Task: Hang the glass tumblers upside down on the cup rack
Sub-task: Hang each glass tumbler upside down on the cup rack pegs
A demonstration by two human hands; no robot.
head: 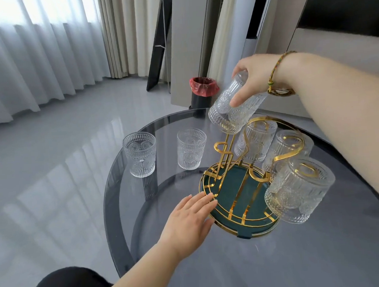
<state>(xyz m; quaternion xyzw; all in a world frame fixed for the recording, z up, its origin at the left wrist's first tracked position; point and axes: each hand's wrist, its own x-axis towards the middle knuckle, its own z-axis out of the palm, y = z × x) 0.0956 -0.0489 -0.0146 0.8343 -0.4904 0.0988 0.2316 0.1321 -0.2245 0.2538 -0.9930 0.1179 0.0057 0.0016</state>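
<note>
Nearest, the left hand lies flat with fingers released against the near-left rim of the cup rack, steadying it on the tabletop. Three tumblers already hang upside down on its right side. Farther back, the right hand has its fingers grasping a tilted tumbler, mouth down, just above a free gold prong; next it must slide squarely over that prong. Two upright tumblers wait at far left.
</note>
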